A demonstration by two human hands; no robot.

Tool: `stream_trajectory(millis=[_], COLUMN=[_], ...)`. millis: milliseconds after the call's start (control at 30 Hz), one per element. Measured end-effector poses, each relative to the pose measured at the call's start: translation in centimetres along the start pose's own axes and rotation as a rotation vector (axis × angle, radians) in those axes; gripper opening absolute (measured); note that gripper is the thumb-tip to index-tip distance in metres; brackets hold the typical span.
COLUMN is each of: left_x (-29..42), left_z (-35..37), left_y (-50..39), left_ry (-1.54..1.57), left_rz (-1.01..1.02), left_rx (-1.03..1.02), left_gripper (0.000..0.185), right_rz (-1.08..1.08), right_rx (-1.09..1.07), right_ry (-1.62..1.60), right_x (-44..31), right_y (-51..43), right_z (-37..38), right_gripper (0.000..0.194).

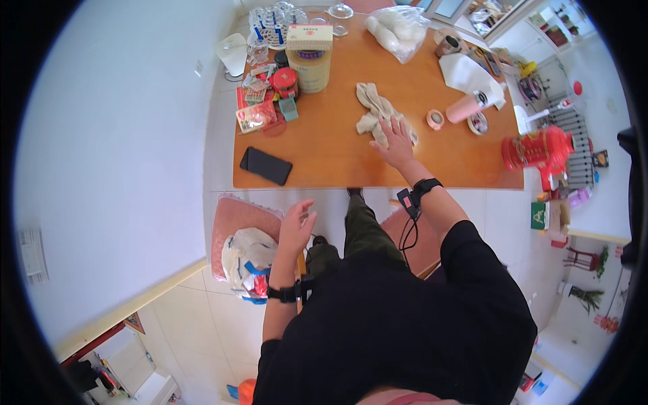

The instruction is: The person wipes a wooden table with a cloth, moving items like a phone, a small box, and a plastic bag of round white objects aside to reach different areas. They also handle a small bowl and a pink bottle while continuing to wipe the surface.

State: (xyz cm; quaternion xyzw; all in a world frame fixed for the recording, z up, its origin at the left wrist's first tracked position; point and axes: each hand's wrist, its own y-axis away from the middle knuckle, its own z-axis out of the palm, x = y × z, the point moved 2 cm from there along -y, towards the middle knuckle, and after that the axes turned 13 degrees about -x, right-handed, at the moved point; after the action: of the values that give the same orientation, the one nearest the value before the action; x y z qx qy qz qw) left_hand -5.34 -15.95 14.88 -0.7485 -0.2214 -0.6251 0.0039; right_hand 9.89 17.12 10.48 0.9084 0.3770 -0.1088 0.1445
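My right hand (pixel 397 147) lies palm down with spread fingers on a crumpled beige cloth (pixel 377 107) on the wooden table (pixel 329 157). My left hand (pixel 298 225) hangs in the air short of the table's near edge, fingers apart and holding nothing. Right of the cloth are a roll of tape (pixel 435 119), a pink vacuum flask (pixel 466 107) lying on its side and a small dish (pixel 477 123). A black smartphone (pixel 266 165) rests near the front left corner.
Glassware (pixel 273 23), a large tub (pixel 310 71), a red-lidded jar (pixel 285 82) and packets crowd the left back. A plastic bag (pixel 397 30) lies at the back. A red thermos jug (pixel 531 148) stands at the right edge. Below left is a cushioned seat (pixel 223 228) with a bag (pixel 248 255).
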Motion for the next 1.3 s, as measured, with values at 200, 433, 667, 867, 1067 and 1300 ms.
stream_trajectory(millis=[200, 433, 667, 867, 1067, 1300], left_x=[-1.1, 3.4, 5.8, 4.6, 2.6, 1.4], left_z=[1.3, 5.2, 4.8, 3.8, 3.6, 1.9], left_y=[-7.0, -18.1, -22.7, -20.8, -17.5, -14.1], left_ry=[0.076, -0.041, -0.088, -0.105, -0.106, -0.136], left_rz=[-0.227, -0.316, -0.359, -0.352, -0.275, -0.202], left_rx=[0.147, -0.032, -0.044, -0.058, -0.116, -0.195], left_gripper=[0.035, 0.032, 0.031, 0.031, 0.032, 0.033], right_rz=[-0.124, -0.413, -0.187, 0.017, -0.193, -0.593], right_rx=[-0.127, -0.116, 0.046, 0.159, -0.178, -0.403], right_ry=[0.139, 0.061, 0.081, -0.002, 0.057, 0.035], right_x=[1.0, 2.4, 4.3, 5.4, 1.3, -5.8], right_y=[-12.9, -25.4, -35.2, -37.8, -27.2, -4.6], right_z=[2.5, 0.8, -0.1, 0.0, 2.1, 7.1], right_gripper=[0.071, 0.063, 0.063, 0.065, 0.068, 0.067])
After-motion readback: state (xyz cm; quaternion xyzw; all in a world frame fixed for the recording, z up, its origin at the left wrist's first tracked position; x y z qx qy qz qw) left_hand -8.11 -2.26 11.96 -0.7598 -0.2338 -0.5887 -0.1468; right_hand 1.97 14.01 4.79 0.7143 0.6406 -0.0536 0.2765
